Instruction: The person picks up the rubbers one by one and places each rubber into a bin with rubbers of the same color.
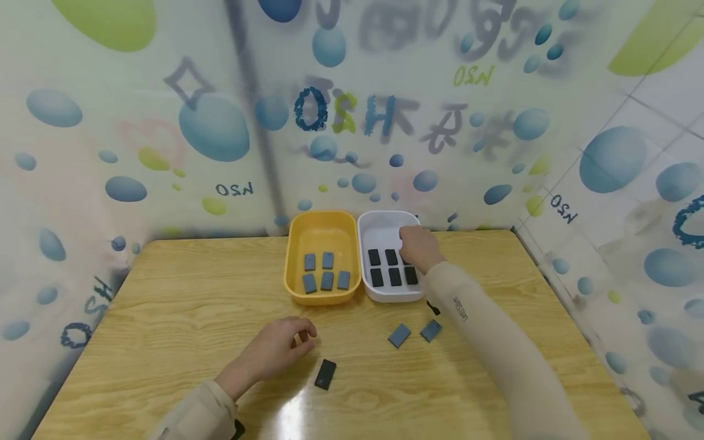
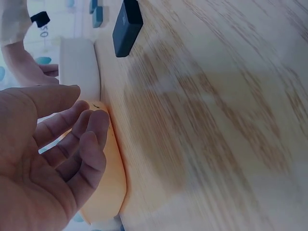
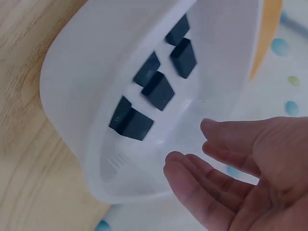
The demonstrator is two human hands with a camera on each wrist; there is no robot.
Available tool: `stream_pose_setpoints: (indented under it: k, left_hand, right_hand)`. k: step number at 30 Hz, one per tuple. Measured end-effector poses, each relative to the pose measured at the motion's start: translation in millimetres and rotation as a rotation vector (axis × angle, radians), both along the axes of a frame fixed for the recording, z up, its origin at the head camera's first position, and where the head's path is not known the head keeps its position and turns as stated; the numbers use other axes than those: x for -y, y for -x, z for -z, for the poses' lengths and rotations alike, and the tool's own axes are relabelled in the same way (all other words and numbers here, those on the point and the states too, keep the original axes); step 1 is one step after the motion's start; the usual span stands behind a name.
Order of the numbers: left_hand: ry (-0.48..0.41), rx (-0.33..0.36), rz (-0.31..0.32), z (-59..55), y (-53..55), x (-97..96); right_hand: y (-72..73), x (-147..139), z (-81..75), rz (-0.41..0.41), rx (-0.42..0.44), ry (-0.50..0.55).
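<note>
My right hand [image 1: 420, 247] is over the right part of the white bin [image 1: 385, 297]. In the right wrist view its thumb and fingers stand apart with nothing between them, beside black blocks [image 3: 159, 91]. These flat black blocks [image 1: 394, 277] lie in two rows in the bin. My left hand [image 1: 277, 345] hovers over the table with loosely curled fingers, holding nothing. Nearest to it is a single black block [image 1: 326, 374] on the wood, also seen beyond the fingers in the left wrist view as a dark block [image 2: 128, 28].
A yellow bin [image 1: 321, 299] with several blue-grey blocks [image 1: 327, 281] stands against the white one. Two more blue-grey blocks [image 1: 399, 335] lie on the wooden table [image 1: 209, 293] in front of the white bin. A patterned wall covering [image 1: 341, 165] rises behind the bins.
</note>
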State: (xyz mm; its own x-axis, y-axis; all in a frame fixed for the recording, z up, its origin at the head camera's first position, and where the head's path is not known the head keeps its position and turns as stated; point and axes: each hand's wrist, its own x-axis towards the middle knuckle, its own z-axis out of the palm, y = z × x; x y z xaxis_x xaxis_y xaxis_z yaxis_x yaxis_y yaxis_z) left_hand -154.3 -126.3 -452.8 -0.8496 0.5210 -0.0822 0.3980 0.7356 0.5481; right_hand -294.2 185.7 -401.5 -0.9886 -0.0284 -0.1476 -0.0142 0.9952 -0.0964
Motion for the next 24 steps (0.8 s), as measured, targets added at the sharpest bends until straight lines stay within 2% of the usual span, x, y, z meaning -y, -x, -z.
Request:
stream_pose_setpoints:
  k: [5, 10, 16, 20, 24]
  left_hand:
    - [0.006, -0.009, 0.011, -1.2, -0.5, -6.2]
    - [0.007, -0.031, 0.05, -4.3, 0.1, -19.4]
    - [0.008, -0.082, 0.12, -7.6, 2.5, -40.4]
    - [0.001, -0.116, 0.168, -5.9, 3.6, -56.5]
    - [0.039, -0.136, 0.203, -4.6, 4.6, -73.7]
  right_hand:
    - [-15.2, -2, -9.1, -0.022, 0.024, -0.005]
    - [-35.9, -3, -16.9, -0.069, 0.046, -0.01]
    - [-59.1, -12, -16.9, -0.154, 0.002, 0.037]
    - [-72.8, -16, -16.7, -0.168, 0.004, 0.082]
    - [-85.7, -21, -18.5, -0.183, 0.0, 0.103]
